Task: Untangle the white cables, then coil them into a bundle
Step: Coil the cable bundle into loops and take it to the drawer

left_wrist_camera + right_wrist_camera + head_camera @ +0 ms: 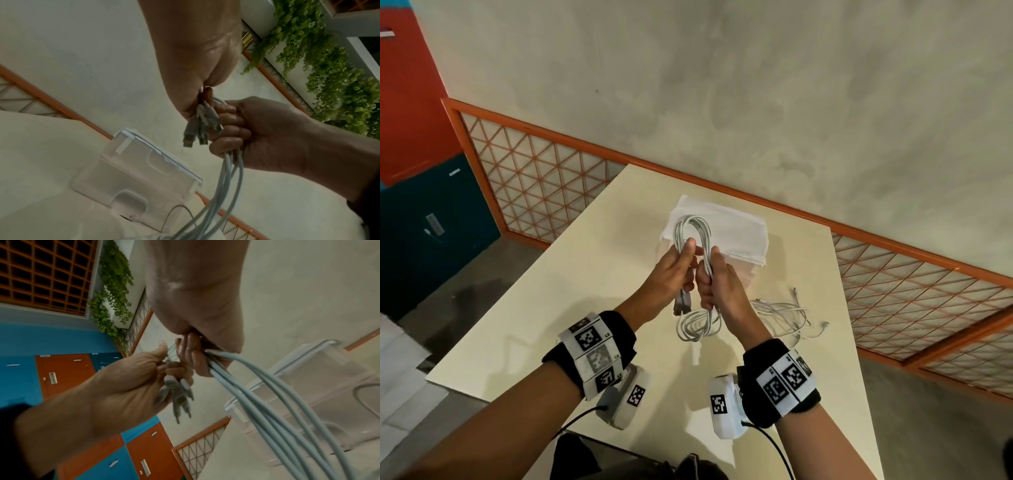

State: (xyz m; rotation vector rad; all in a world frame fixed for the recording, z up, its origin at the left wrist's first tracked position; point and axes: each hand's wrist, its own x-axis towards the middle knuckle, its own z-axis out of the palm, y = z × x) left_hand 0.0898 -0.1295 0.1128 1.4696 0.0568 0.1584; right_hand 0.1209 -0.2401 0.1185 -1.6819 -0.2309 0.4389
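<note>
Both hands hold a bundle of white cables (693, 233) above the table, looped up over the hands and hanging in coils (697, 325) below them. My right hand (717, 281) grips the gathered strands (246, 386) in a fist. My left hand (676, 270) pinches one side of the loop near the cable ends, and several grey plugs (197, 129) dangle under its fingers (176, 394). More loose white cable (787, 315) lies on the table to the right.
A cream table (551, 325) stands against a low orange lattice railing (541, 171). A translucent lidded plastic box (726, 233) sits behind the hands (144, 170). Blue and orange lockers (68, 373) stand to the left, with green plants (329, 73) on a ledge.
</note>
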